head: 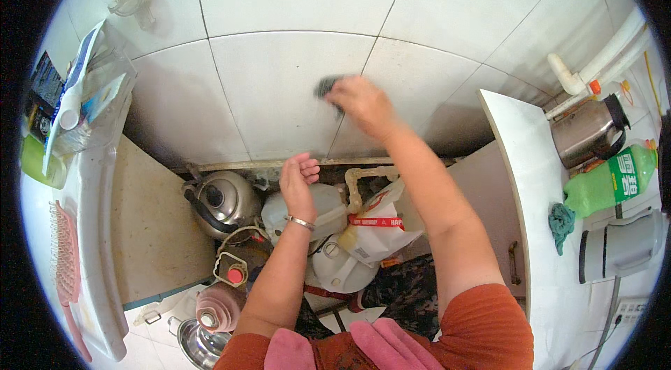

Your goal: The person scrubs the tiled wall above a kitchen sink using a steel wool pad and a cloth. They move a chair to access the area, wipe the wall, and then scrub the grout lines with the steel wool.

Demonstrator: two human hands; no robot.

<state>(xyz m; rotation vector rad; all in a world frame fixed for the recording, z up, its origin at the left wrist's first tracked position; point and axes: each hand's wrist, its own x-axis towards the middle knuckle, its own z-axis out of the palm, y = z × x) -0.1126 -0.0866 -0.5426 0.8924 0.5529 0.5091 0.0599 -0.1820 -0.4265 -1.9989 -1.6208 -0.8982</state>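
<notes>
My right hand (364, 102) grips a dark grey-green scrubbing pad (329, 86) against the white wall tile (283, 71). Motion blurs the pad, so its exact kind is hard to tell. Lower down, my left hand (300, 181) hangs in the air with slightly curled fingers and nothing visible in it. Beneath it sits a translucent plastic jug (327, 202), partly covered by that hand and wrist. A steel kettle (225, 199) stands to its left. To the right of the jug are a cream drain pipe (354, 192) and a white plastic bag (380, 234).
A white basin edge (99, 265) at left holds a pink hairbrush (67, 254) and a clear toiletries box (105, 108). On the right counter (545, 260) are a green soda bottle (603, 186), a steel thermos jug (587, 129) and a green cloth (562, 226). A pink thermos (220, 307) stands below.
</notes>
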